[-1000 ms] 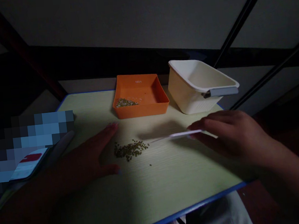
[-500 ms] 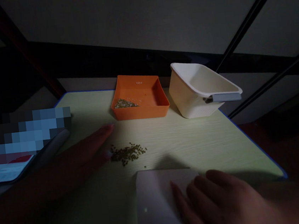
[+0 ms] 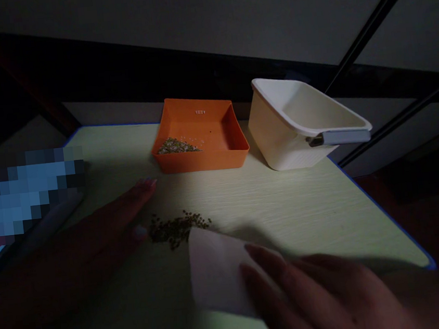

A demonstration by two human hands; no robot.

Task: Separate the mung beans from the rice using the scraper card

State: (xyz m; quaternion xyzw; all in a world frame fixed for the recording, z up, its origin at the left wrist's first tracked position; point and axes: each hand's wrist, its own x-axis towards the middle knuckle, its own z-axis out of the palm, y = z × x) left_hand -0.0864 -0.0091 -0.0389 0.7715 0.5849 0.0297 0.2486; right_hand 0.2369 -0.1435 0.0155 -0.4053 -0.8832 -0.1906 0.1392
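Observation:
Pinched between the thumb and fingers of my right hand (image 3: 315, 290) is a white sheet of paper or thin card (image 3: 219, 274). Its far left corner is raised beside a small pile of dark brown, seed-like grains (image 3: 175, 228) on the table. On the pile's left side lies my left hand (image 3: 126, 211), with its fingers stretched out and nothing in it. The thumb tip is close to the grains; whether it touches them I cannot tell. Beyond the pile stands an orange tray (image 3: 203, 162) with a heap of mixed light and dark bits (image 3: 176, 146) in its near left corner.
A cream bin (image 3: 275, 137) with a grey handle stands right of the tray. At the left is a device with a lit, blurred screen (image 3: 22, 190). The pale table (image 3: 305, 202) has a blue edge, and a panelled wall rises behind it.
My right hand has lifted the white sheet and brought it forward to the pile's near right edge. My left hand stays beside the grains. The view has shifted slightly.

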